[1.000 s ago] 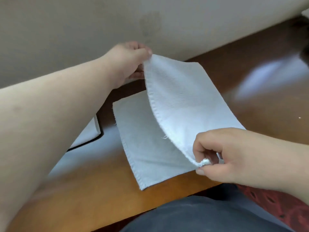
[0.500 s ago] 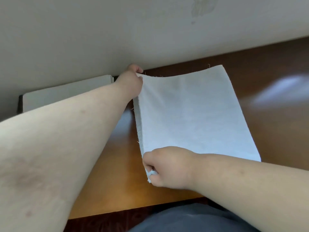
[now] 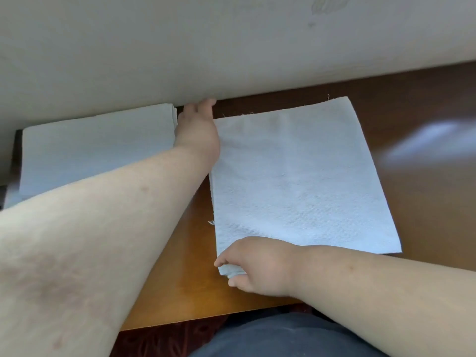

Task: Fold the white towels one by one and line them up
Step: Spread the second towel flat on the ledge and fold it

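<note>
Where the worktop [image 3: 164, 300] met its near edge, the right hand [image 3: 260, 266] lay on the towel's [image 3: 296, 176] near left corner, its fingers [image 3: 226, 261] loosely bent over the doubled layers and the thumb tucked against the corner's near side; whether they pinched the cloth or only pressed it could not be told. The towel lay flat, folded over, in the middle of the worktop, its long sides running from the near edge toward the wall [image 3: 180, 47] at the far edge. At its far left corner sat the left hand [image 3: 198, 130], the fingers reaching past the cloth to the foot of the wall, mostly hidden behind the back of the hand, so their grip could not be told. Left of that hand, apart from the first towel, a folded stack [image 3: 95, 148] of white towels lay along the far edge, close against the wall.
</note>
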`<state>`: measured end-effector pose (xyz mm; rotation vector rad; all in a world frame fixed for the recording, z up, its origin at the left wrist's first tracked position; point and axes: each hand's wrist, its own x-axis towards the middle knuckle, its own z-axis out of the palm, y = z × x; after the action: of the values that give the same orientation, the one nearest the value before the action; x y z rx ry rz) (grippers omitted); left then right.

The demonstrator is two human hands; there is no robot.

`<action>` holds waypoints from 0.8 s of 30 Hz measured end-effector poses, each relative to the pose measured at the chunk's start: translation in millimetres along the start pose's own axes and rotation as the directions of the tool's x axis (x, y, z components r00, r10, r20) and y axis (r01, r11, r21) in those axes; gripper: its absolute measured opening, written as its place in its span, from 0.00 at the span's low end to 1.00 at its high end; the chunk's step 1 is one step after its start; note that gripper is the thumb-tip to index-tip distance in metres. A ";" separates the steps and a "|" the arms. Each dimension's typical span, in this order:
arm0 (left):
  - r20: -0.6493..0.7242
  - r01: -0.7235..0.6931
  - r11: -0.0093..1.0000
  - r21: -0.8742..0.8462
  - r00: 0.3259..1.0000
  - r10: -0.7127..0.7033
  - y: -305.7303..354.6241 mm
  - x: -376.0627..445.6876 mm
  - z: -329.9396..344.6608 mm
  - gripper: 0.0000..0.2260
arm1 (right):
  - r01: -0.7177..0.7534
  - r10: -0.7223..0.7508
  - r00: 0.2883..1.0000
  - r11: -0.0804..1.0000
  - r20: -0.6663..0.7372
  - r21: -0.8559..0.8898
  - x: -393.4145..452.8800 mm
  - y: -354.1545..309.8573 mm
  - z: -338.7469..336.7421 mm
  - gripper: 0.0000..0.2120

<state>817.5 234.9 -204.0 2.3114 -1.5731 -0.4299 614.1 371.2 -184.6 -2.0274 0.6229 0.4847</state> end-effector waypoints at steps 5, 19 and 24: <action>0.179 -0.356 0.928 0.107 0.925 0.334 23.8 -39.0 35.8 0.25 | -0.102 0.127 0.886 0.992 -0.447 0.078 -37.8 31.1 -24.2 0.18; 0.489 -0.335 0.838 0.431 0.867 0.095 44.8 -50.9 46.5 0.31 | -0.559 0.515 0.813 0.822 -0.272 -0.114 -124.0 121.9 -3.5 0.44; 0.325 -0.269 0.890 0.369 0.934 0.148 78.6 -55.0 44.8 0.28 | -0.458 0.447 0.787 0.885 -0.426 0.083 -135.9 133.2 -37.1 0.33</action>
<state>713.6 255.0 -208.0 2.4103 -2.2204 -0.4322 429.4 312.4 -178.9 -2.0157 1.4098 0.3077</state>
